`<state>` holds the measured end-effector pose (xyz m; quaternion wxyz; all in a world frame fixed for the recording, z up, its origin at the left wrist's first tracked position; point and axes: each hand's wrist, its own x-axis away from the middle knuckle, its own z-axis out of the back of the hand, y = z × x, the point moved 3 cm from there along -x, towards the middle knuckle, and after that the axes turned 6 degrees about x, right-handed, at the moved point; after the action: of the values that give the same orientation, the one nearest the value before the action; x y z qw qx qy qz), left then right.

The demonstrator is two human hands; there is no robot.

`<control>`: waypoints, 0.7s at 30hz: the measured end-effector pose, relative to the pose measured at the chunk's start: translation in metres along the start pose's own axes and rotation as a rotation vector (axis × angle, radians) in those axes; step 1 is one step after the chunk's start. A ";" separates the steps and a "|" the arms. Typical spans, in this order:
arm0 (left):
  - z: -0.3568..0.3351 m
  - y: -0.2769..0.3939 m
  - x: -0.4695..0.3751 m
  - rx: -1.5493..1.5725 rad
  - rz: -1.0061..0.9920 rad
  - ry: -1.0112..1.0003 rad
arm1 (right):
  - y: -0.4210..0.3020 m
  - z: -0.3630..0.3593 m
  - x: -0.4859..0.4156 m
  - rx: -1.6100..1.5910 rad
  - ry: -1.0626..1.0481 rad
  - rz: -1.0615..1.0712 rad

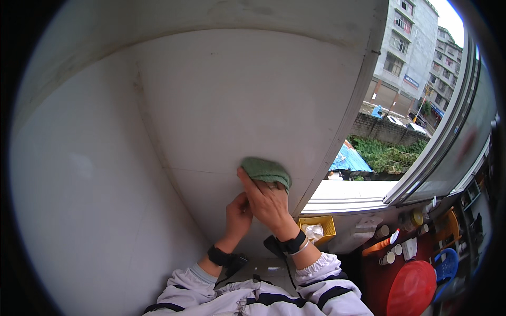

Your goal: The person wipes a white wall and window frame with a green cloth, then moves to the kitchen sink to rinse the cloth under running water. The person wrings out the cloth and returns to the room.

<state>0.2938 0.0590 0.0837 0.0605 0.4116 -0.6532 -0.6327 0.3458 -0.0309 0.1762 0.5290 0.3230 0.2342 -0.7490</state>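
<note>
A folded green cloth (265, 169) lies against the pale tiled wall (253, 98). My right hand (272, 203) holds it, fingers bent over its lower edge and pressing it to the surface. Just left of that wrist, my left hand (238, 215) is raised with curled fingers, close beside the right hand. Its fingertips are partly hidden, so whether it grips anything does not show. Both wrists wear black straps, and a light bangle circles the right one.
An open sliding window (431, 130) stands at the right, its white sill (348, 195) beside my right arm. Below it are a yellow plastic basket (330, 229), a red table (369, 272) with paper cups, a red round stool (413, 290) and a blue chair (448, 262).
</note>
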 end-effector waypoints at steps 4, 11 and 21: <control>0.000 0.005 0.006 -0.211 0.053 -0.061 | 0.005 -0.016 0.027 0.042 0.084 0.026; -0.001 0.000 0.008 -0.084 -0.017 -0.010 | 0.004 -0.004 0.009 -0.005 0.038 -0.079; -0.004 -0.012 0.023 -0.166 0.059 -0.052 | 0.009 -0.004 0.027 0.073 0.206 -0.014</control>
<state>0.2870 0.0432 0.0635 0.0960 0.3694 -0.6117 -0.6929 0.3495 -0.0481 0.1536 0.4847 0.4158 0.2620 -0.7235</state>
